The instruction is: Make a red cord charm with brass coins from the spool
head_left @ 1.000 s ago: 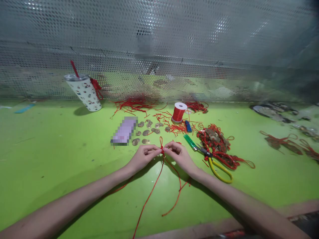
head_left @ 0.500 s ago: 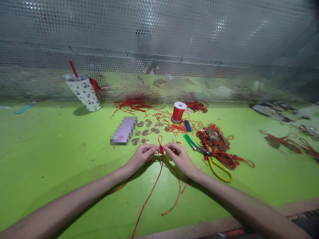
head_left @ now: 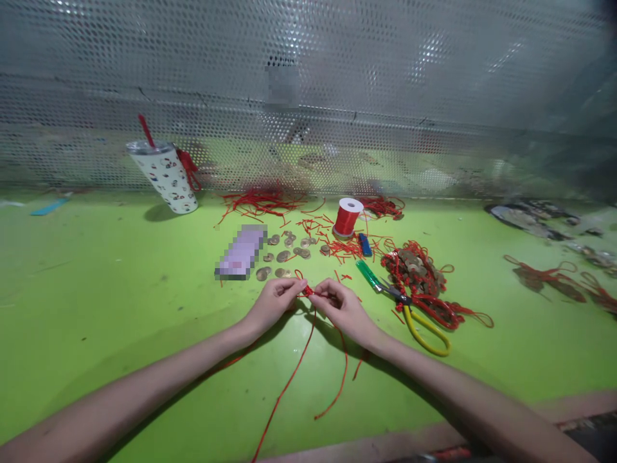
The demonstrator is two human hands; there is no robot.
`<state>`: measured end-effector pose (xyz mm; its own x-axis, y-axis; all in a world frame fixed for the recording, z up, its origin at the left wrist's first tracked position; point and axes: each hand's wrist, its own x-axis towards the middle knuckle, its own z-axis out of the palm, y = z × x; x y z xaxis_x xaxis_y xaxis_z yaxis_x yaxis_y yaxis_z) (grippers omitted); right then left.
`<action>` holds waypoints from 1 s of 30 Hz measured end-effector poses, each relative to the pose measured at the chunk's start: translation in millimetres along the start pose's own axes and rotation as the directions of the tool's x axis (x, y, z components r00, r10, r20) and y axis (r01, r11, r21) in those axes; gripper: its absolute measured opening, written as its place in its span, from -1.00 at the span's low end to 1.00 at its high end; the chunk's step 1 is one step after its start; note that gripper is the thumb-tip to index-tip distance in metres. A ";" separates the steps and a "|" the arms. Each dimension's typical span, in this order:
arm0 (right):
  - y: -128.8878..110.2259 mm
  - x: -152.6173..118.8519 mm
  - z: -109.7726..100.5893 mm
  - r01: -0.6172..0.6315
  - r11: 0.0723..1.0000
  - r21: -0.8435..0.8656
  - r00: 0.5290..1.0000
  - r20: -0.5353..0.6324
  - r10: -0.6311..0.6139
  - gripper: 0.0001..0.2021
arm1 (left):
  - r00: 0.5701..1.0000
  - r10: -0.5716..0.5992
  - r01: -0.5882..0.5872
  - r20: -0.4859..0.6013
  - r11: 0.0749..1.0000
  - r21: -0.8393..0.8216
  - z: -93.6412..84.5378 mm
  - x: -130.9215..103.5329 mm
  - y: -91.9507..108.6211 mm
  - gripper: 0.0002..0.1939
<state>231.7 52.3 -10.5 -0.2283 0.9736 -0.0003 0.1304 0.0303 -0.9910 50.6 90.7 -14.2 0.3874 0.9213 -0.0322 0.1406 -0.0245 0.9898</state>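
Near the middle of the green table, a knotted red cord [head_left: 307,291] is held between both hands. My left hand [head_left: 276,301] pinches it from the left, thumb over the knot, with a small loop sticking up beside the thumb. From the right, my right hand [head_left: 343,307] pinches the cord at the knot's right side. Long loose cord ends hang down toward the table's front edge. Just beyond my hands lie several bronze coins [head_left: 283,256]. Scissors [head_left: 424,329] with yellow handles rest to the right of my right hand.
A pale purple phone [head_left: 242,252] lies behind my left hand. Farther back stand a patterned tumbler [head_left: 166,179] and a red thread spool [head_left: 347,220]. A green lighter [head_left: 369,276], a blue lighter [head_left: 365,245] and a coin-and-cord pile [head_left: 414,270] are at right. Perforated metal mesh [head_left: 216,83] rises behind.
The knot and its loop have tilted to the left, and my left thumb now covers part of it. My right fingers have shifted slightly left, closer to the knot.
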 end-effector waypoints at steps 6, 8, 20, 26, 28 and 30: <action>0.6 0.5 0.2 -0.006 1.000 -0.011 1.000 -0.002 0.006 -0.71 | 0.999 0.015 -0.014 -0.050 0.999 0.036 1.4 -1.2 4.5 -0.59; 1.6 0.7 0.2 -0.007 0.999 -0.040 1.000 -0.024 0.006 -0.74 | 1.000 0.004 -0.004 -0.015 1.000 0.026 1.8 -2.1 5.0 -0.63; 2.9 3.5 3.0 0.047 0.996 -0.081 0.999 -0.011 -0.048 -0.77 | 0.999 -0.016 0.016 0.036 1.000 0.011 2.3 -3.6 0.0 -0.64; 2.0 5.8 0.4 0.038 0.994 -0.106 0.999 0.033 -0.034 -0.73 | 1.000 -0.023 0.023 0.004 0.999 0.025 2.1 -3.3 0.3 -0.63; 2.4 6.0 -0.5 0.043 0.991 -0.128 0.998 0.045 -0.038 -0.72 | 1.000 -0.028 0.027 0.007 0.999 0.026 2.2 -3.3 -0.1 -0.64; 3.3 6.1 -0.6 0.047 0.989 -0.143 0.998 0.051 -0.040 -0.71 | 1.000 -0.029 0.029 0.011 0.999 0.027 2.3 -3.0 -0.8 -0.64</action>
<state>231.4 58.5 -13.6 -0.2823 0.9588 0.0321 0.2559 0.1075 -0.9607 51.3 87.0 -15.3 0.3927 0.9175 -0.0626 0.1763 -0.0082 0.9843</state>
